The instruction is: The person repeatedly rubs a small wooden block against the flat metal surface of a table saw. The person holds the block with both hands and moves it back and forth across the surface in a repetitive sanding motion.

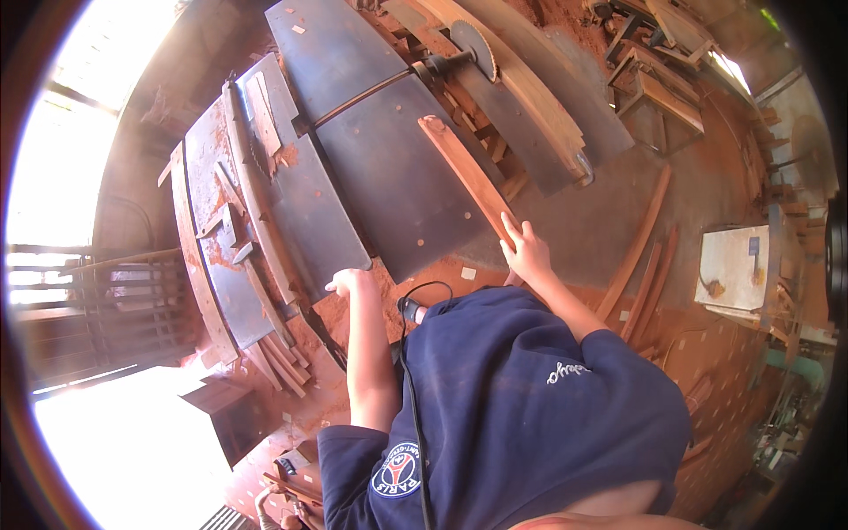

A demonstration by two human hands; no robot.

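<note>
A long reddish wooden board (466, 172) lies slanting over the right part of a dark metal machine table (380, 168). My right hand (527, 253) grips the board's near end, one finger stretched along it and the others partly hidden. At the near corner of a lower metal plate (309, 212), my left hand (350, 282) is bent at the wrist, its fingers curled against the plate's edge. Beyond the board's far end, a toothed circular saw blade (474, 50) stands on a shaft; whether it spins I cannot tell.
Left of the plate, a sawdust-strewn bench (208, 203) holds wood scraps and tools. A thick curved timber (539, 106) runs beside the blade. Several wood strips (638, 247) lie on the floor at right, near a white-topped box (731, 268). A black cable (406, 344) hangs along my body.
</note>
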